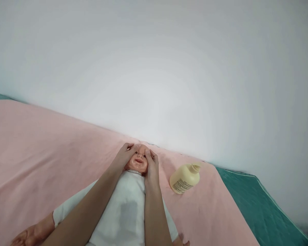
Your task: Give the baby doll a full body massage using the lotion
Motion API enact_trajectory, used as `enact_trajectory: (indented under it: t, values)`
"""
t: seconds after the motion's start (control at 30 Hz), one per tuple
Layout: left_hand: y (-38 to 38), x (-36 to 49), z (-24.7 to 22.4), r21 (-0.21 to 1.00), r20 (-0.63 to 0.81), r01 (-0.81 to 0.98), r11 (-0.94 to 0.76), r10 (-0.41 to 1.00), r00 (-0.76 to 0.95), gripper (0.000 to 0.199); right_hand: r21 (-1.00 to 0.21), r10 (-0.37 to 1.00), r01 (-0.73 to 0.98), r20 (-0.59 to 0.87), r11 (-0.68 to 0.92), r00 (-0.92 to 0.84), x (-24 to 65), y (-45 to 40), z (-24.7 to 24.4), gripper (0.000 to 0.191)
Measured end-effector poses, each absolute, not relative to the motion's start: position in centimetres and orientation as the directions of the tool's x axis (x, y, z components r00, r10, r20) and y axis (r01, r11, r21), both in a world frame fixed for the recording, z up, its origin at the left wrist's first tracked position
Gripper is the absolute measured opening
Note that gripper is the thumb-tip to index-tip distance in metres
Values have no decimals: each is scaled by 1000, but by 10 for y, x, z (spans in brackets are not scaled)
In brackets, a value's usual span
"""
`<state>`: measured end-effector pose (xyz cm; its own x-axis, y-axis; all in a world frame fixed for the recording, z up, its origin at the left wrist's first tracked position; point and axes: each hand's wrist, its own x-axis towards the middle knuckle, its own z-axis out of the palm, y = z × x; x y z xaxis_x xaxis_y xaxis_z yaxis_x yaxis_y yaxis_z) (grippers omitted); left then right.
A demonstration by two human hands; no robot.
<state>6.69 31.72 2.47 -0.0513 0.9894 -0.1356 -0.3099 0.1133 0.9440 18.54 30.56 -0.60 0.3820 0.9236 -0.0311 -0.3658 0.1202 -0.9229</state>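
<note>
A baby doll [128, 201] in a white cloth outfit lies on its back, its head pointing toward the wall. My left hand [128, 153] cups the left side of the doll's head, with the thumb pressed on the forehead by the brow. On the other side, my right hand [152, 160] holds the head in the same way, its thumb near the temple and its fingers curled behind. My fingertips are partly hidden behind the head. Both my forearms pass over the doll's body and cover part of its arms.
A pale yellow pump bottle [184, 179] with printed text stands to the right of the doll's head. Under everything is a pink sheet [41, 147], with a green mat [256, 201] showing at the right. A plain white wall [154, 68] rises right behind the head.
</note>
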Motion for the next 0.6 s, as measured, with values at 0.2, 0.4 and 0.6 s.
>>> enact_trajectory:
  t: [0.2,0.4,0.6]
  values:
    - [319,64,24,954,-178,-253,164,984,-31,49,-923,904,-375,-87,85,419,187,305,-5,58]
    - [321,66,21,967,-147,-220,132,988,-54,41,-925,904,-374,-101,69,416,186,305,-2,53]
    - [326,67,16,957,-113,-276,90,991,-69,35,-898,909,-435,-124,68,397,188,303,0,45]
